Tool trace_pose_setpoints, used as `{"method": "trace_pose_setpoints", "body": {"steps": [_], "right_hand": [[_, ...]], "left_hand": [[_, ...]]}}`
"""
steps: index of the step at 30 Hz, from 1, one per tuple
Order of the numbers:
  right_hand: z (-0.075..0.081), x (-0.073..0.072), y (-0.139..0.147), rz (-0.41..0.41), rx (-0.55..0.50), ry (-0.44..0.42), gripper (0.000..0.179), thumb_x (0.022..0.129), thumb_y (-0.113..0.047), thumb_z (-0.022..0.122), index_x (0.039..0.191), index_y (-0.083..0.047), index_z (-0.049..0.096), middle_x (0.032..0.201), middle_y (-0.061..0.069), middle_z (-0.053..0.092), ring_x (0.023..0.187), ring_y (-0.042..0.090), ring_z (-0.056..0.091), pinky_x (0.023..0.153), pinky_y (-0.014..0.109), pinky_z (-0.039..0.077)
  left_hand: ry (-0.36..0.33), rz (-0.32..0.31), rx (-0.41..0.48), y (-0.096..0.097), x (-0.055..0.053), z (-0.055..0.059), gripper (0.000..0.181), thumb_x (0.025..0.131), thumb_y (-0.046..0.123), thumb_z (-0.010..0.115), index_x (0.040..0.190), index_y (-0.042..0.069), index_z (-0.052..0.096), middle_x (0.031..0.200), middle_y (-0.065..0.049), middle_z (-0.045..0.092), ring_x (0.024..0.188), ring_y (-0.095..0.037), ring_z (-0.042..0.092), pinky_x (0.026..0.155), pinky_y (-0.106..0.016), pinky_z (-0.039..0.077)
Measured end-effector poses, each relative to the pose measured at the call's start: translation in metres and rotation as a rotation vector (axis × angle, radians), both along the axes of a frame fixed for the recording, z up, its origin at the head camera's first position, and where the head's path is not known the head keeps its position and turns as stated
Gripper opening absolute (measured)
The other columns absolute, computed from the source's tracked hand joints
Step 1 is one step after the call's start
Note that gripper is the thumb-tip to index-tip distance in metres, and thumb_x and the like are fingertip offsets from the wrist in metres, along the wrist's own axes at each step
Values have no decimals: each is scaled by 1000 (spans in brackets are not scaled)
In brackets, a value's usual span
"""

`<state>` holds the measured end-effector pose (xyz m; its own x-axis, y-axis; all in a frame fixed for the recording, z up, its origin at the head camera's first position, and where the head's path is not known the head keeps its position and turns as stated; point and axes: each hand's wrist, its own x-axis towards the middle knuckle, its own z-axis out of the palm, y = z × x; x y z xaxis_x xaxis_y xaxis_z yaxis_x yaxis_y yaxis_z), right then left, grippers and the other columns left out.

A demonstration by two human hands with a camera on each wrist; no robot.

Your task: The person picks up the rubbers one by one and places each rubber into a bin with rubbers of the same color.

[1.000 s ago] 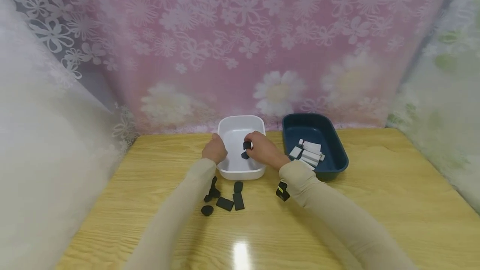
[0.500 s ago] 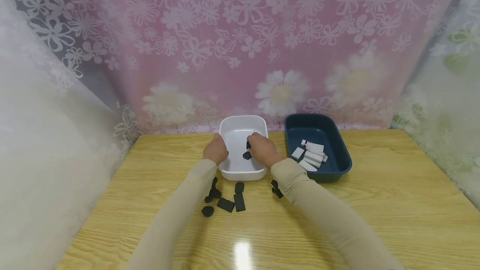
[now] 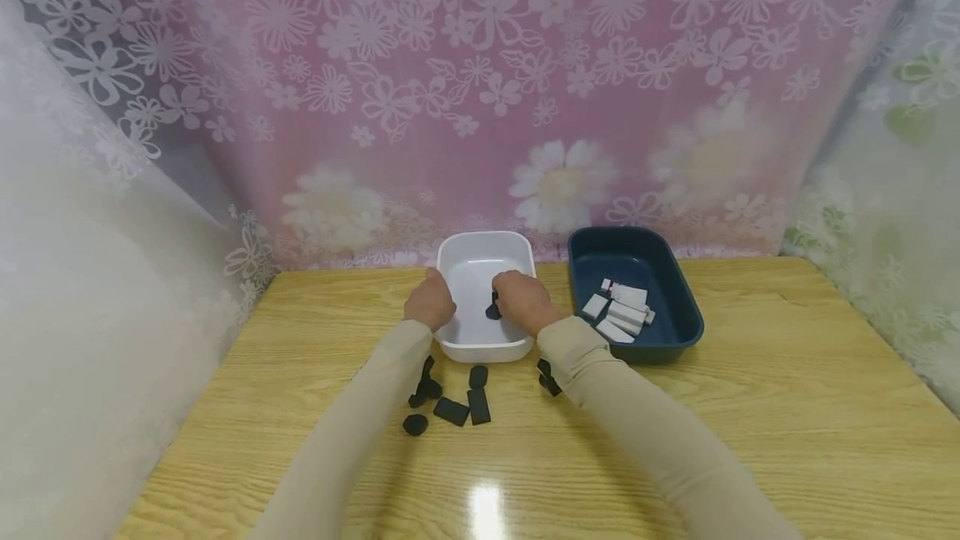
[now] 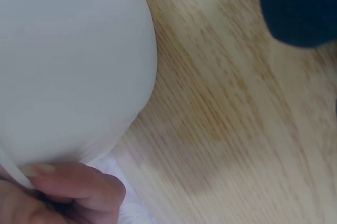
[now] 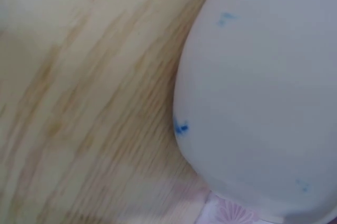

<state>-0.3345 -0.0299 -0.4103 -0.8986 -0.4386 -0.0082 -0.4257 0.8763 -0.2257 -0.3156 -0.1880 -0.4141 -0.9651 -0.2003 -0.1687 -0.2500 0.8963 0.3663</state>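
In the head view, a white plastic bin (image 3: 486, 352) stands on the wooden table. My left hand (image 3: 431, 302) grips its left rim; the left wrist view shows the thumb and fingers (image 4: 79, 184) pinching the edge. Reaching inside over the right part of the bin, my right hand (image 3: 522, 301) has curled fingers around a small black block, of which only a dark sliver shows. Another black piece (image 3: 492, 312) lies on the bin's floor right by those fingertips. The right wrist view shows the bin's outer wall (image 5: 253, 92) with blue smudges, and no hand.
Right of the white bin stands a dark blue bin (image 3: 678, 307) with several white boxes (image 3: 626, 315) in it. Several black pieces (image 3: 452, 411) lie on the table (image 3: 300, 373) in front. A floral curtain (image 3: 450, 148) hangs behind.
My right hand has lowered and turned inside the white bin, so the black block in its fingers is now mostly hidden. The left hand has stayed on the rim.
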Motion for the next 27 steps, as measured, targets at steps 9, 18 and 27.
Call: {"method": "trace_pose_setpoints", "body": {"steps": [9,18,27], "right_hand": [[-1,-2,1,57,-19,-2,17,91,-13,59,77,-7,66,73,3,59,63,17,54,60,33,47],[3,-2,15,255,-216,7,17,94,-11,57,101,-2,70,100,9,61,91,21,56,82,35,47],[2,9,37,277,-438,141,17,93,-9,59,106,-1,68,110,9,60,102,26,57,92,39,45]], "left_hand": [[11,13,13,1,2,0,52,92,13,61,132,-6,33,94,-18,63,82,-30,64,67,-40,53],[27,24,0,-2,-5,-3,52,92,13,61,132,-5,33,95,-19,63,83,-30,65,67,-40,53],[-4,32,15,2,-2,2,55,92,12,59,135,-6,31,88,-18,63,76,-29,64,60,-37,52]]}}
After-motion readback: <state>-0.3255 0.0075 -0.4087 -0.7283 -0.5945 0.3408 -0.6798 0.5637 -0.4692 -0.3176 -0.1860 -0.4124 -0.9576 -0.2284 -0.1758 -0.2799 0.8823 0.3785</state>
